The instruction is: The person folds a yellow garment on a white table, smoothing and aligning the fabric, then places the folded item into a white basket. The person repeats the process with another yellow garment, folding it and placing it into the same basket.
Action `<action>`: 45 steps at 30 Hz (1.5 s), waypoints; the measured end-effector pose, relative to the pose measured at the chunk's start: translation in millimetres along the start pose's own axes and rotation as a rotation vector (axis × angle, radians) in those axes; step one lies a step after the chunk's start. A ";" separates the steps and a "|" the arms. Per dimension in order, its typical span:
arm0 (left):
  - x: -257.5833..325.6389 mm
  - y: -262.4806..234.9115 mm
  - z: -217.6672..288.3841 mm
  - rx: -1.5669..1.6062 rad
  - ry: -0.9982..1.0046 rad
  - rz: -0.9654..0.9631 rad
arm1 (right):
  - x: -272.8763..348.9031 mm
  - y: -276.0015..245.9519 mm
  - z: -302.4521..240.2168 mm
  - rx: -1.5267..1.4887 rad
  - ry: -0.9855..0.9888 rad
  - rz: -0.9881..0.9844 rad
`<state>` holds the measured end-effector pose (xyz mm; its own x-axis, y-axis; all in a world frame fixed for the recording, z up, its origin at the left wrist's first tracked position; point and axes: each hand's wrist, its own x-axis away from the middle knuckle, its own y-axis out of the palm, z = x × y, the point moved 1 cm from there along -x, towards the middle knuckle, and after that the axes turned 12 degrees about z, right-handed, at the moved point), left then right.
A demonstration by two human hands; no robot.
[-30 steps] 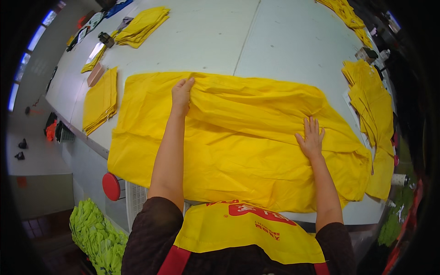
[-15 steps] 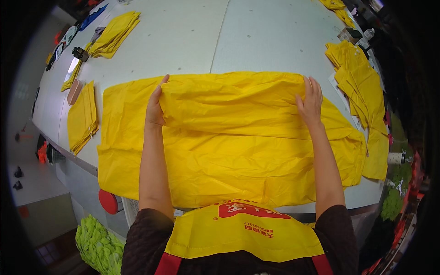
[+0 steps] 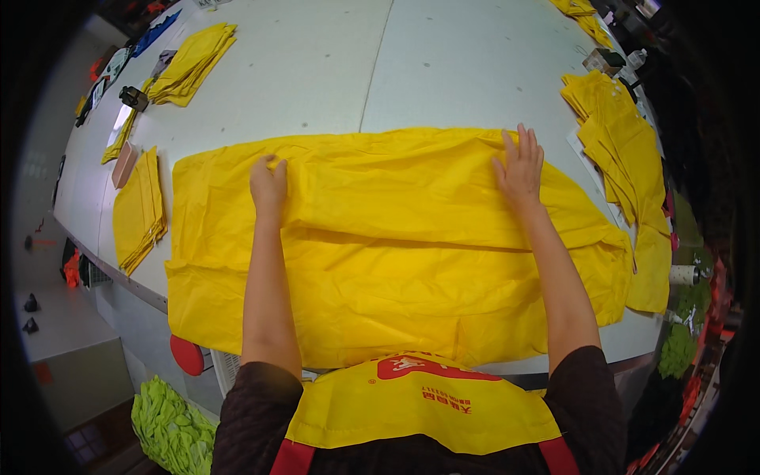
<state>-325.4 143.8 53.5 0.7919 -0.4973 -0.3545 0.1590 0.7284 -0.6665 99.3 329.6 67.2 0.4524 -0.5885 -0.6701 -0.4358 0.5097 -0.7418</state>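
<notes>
A wide piece of thin yellow cloth lies spread in front of me, with a crease running across its middle and its upper part folded into layers. On its left part rests my left hand, the fingers curled in and pinching at the cloth near the side of the upper layer. My right hand lies over the upper right part, palm down, fingers stretched and spread, the tips reaching the far edge of the cloth.
The cloth is on a pale table. Folded yellow pieces lie at the left, another yellow stack farther off. At the right is a yellow heap. A pink tray stands at left; a red stool is below the edge.
The upper layer has come down flatter on the cloth. My left hand has moved slightly nearer me and its fingers have curled; my right hand has shifted a little left and spread its fingers.
</notes>
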 end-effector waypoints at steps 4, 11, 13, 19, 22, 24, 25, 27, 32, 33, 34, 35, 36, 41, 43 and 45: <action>48.5 -12.5 72.0 -0.010 0.790 0.103 | 43.3 -0.5 -13.2 0.025 -0.004 -0.243; 62.6 18.1 16.3 -0.110 0.660 -0.341 | 17.1 10.0 -0.2 -0.190 0.082 -0.604; 31.5 17.3 6.9 0.084 0.526 -0.331 | -2.8 12.8 43.3 -0.252 0.065 -0.586; -55.4 17.2 -24.5 -0.487 0.668 -0.082 | -20.0 31.5 106.0 -0.261 0.378 -0.488; -65.9 25.0 -28.0 -0.601 0.620 -0.362 | -20.9 27.3 101.2 -0.263 0.504 -0.645; -74.1 22.4 -14.8 -0.711 0.659 -0.458 | -36.0 6.1 79.8 -0.301 0.578 -0.692; -78.9 18.1 -5.8 -0.766 0.679 -0.508 | -39.7 -3.5 72.3 -0.321 0.617 -0.716; -86.7 4.8 11.8 -0.836 0.653 -0.659 | -29.4 -14.7 85.4 -0.240 0.394 -0.546; -94.0 -67.7 -15.7 -0.524 0.851 -0.471 | -4.0 -111.1 60.0 -0.413 0.035 -0.102; -85.7 -89.8 -10.1 -0.505 0.865 -0.449 | 6.8 -136.9 52.6 -0.422 -0.002 -0.104; -72.8 -118.6 2.0 -0.489 0.882 -0.434 | 28.9 -156.4 57.4 -0.441 -0.031 -0.070; -57.2 -147.6 9.8 -0.476 0.892 -0.415 | 45.5 -178.8 47.8 -0.394 -0.114 0.026; -37.8 -177.1 15.8 -0.452 0.888 -0.392 | 63.4 -201.8 37.7 -0.378 -0.136 0.029; 84.3 -266.7 -17.0 -0.378 0.881 -0.282 | 182.5 -276.4 7.9 -0.338 -0.121 -0.101; 140.7 -276.7 -48.0 -0.425 0.797 -0.264 | 225.2 -282.3 -5.5 -0.285 -0.116 -0.325; 189.0 -271.1 -74.6 -0.378 0.732 -0.219 | 247.3 -286.6 -33.1 -0.346 -0.040 -0.568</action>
<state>-262.8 -182.8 118.3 0.1646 -0.8828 -0.4399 -0.0460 0.4386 -0.8975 310.3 17.2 115.0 0.7110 -0.6790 -0.1826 -0.3422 -0.1074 -0.9335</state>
